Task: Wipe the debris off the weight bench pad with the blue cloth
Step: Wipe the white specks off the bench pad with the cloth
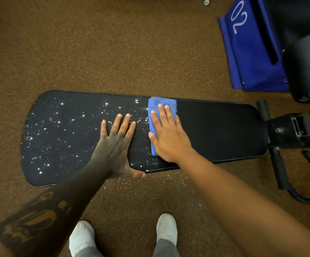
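Note:
A long black weight bench pad (221, 130) lies across the view. White specks of debris (57, 127) cover its left half; the right half is dark and free of specks. A folded blue cloth (159, 106) lies on the pad near the middle. My right hand (169, 138) presses flat on the cloth, fingers spread over it. My left hand (115, 145) rests flat on the pad just left of the cloth, fingers apart, thumb at the near edge, holding nothing.
Brown speckled floor (113, 52) surrounds the bench. The black bench frame and foot rollers (280, 151) are at the right. A blue bag marked 02 (248, 49) stands at the upper right beside black equipment. My white shoes (166, 229) stand near the pad's front edge.

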The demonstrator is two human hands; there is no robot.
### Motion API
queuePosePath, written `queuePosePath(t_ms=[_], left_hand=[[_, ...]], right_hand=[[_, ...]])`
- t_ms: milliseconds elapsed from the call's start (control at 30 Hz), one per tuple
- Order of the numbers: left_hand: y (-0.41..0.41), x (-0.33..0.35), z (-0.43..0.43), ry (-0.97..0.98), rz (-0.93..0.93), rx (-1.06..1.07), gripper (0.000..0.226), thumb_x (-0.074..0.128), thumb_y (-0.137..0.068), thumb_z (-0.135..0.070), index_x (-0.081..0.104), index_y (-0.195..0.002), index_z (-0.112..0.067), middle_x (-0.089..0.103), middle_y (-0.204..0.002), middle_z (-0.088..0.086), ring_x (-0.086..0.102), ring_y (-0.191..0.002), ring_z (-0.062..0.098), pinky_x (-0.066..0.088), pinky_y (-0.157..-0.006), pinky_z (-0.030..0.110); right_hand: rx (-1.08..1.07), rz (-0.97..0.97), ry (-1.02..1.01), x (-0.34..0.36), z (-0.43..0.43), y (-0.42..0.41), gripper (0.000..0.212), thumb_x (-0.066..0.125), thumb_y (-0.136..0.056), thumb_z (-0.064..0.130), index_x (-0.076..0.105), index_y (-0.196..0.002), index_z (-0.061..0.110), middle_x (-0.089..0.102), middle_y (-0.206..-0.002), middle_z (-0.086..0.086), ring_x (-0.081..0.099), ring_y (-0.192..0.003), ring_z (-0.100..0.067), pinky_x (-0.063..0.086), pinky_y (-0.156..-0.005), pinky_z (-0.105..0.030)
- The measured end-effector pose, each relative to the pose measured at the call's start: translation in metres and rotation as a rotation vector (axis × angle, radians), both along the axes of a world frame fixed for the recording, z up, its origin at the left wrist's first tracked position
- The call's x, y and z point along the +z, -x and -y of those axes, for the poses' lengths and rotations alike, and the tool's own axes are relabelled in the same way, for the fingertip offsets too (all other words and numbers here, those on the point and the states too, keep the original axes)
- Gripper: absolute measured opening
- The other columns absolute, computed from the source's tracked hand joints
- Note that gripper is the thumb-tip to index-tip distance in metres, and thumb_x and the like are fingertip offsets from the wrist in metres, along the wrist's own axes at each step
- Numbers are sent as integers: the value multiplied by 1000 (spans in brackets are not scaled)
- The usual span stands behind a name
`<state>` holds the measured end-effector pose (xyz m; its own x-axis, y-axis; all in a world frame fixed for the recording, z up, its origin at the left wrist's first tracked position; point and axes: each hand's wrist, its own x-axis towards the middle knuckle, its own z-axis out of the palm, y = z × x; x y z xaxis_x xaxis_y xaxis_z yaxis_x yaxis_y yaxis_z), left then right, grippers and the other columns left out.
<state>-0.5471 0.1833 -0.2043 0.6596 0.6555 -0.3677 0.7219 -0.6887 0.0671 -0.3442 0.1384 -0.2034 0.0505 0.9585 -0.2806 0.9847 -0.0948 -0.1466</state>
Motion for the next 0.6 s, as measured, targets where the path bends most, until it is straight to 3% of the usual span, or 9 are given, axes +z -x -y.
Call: queuePosePath(t_ms=[67,200,367,500,600], left_hand=[[0,1,-1,4,4,6,162,25,-40,-112,-9,-158,-7,-20,-167,14,-22,-153,34,-1,-121,67],[5,1,-2,10,-11,12,162,25,-40,-112,-15,-157,-8,-25,-166,14,-26,-151,34,-3,-121,66],[8,3,-2,14,-5,30,162,28,-40,-111,-9,-158,-6,-18,-167,15,-19,-153,35,-2,-121,66],[10,5,-5,24,2,27,162,30,-39,-111,-11,-158,-7,-19,-167,14,-21,-153,34,-2,-122,65],[16,5,-8,30,4,22,163,29,-40,-111,-12,-158,-7,-22,-167,13,-22,-153,33,-2,-122,64]], right_hand=[[10,-21,-1,1,-4,-13,66,26,-103,45,-1,-158,19,-14,-165,-6,-16,-151,-25,4,-122,-49],[-252,10,5,-1,-29,-11,67,25,-104,43,-3,-157,14,-14,-164,-12,-16,-151,-29,3,-122,-51],[111,11,-20,-1,-27,-3,66,27,-103,43,1,-157,16,-9,-166,-8,-12,-152,-26,9,-122,-51],[-137,-4,-3,-2,-41,-1,66,26,-104,40,-3,-157,15,-14,-165,-9,-16,-151,-27,4,-122,-50],[-2,11,-26,-1,-42,11,66,25,-103,41,-2,-157,14,-13,-165,-10,-15,-151,-27,4,-122,-51]])
